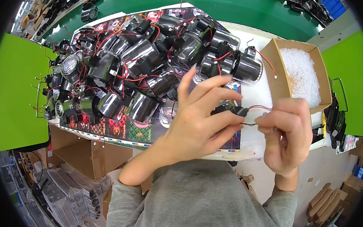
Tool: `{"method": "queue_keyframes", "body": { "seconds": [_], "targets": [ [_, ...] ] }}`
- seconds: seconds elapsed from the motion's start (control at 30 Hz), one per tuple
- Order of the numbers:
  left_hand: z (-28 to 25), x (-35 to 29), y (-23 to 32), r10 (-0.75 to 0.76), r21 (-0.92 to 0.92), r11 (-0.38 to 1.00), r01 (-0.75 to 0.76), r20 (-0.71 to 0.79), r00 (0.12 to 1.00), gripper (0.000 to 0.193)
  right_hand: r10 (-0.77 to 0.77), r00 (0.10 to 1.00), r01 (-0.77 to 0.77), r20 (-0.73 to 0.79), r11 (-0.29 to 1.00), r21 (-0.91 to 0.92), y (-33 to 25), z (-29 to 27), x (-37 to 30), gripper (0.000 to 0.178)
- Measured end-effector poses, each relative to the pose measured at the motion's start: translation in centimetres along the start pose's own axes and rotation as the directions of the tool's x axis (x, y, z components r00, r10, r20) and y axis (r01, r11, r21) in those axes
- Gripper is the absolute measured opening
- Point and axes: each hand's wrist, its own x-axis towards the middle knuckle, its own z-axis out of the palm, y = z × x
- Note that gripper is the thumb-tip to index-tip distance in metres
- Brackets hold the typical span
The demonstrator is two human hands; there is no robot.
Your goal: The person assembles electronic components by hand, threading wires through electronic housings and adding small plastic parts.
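Observation:
My left hand (pixel 197 120) is closed on a black wired part (pixel 239 111) above the near right of the table; most of the part is hidden behind the fingers. From it a thin red and black wire pair (pixel 256 106) runs across to my right hand (pixel 289 134). There the thumb and fingers pinch the wire's end; whatever sits at its tip is covered by the fingertips. To the left of and beyond my left hand lies a heap of shiny black cylindrical housings (pixel 139 57), many with red and black leads and small white plugs.
A cardboard box (pixel 272 63) of small clear plastic pieces (pixel 302 73) stands at the right. Printed sheets (pixel 97 127) cover the white-edged table. Green panels (pixel 20 95) flank both sides. Below the table's near edge is an open carton (pixel 77 153).

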Motion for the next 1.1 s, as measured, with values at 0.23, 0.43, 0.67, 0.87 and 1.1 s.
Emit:
{"method": "queue_keyframes", "body": {
  "seconds": [0.23, 0.43, 0.67, 0.87, 1.1],
  "targets": [
    [2.0, 0.0, -0.7, -0.170, -0.492, 0.838, 0.237, 0.178, 0.969, 0.019, 0.016, 0.994, 0.000, -0.112, 0.989, 0.146, 0.9, 0.2, 1.4, 0.014],
    [5.2, -2.2, 0.1, -0.407, -0.571, 0.707, 0.418, 0.154, 0.900, 0.022, 0.174, 0.980, -0.150, -0.100, 0.966, 0.212, 1.8, 1.1, 0.4, 0.007],
    [7.0, -2.4, 0.4, -0.474, -0.573, 0.725, 0.381, -0.014, 0.881, 0.027, 0.591, 0.805, -0.483, -0.060, 0.710, 0.513, 1.7, 1.6, -0.6, 0.012],
    [6.8, -2.7, 0.4, -0.444, -0.559, 0.761, 0.329, -0.080, 0.892, 0.028, 0.540, 0.827, -0.559, 0.156, 0.758, 0.337, 2.4, 1.1, -3.1, 0.017],
    [6.8, -2.4, 0.6, -0.502, -0.604, 0.688, 0.403, 0.005, 0.865, 0.026, 0.441, 0.891, -0.455, 0.111, 0.858, 0.238, 2.1, 2.7, -3.5, 0.019]
  ]
}}
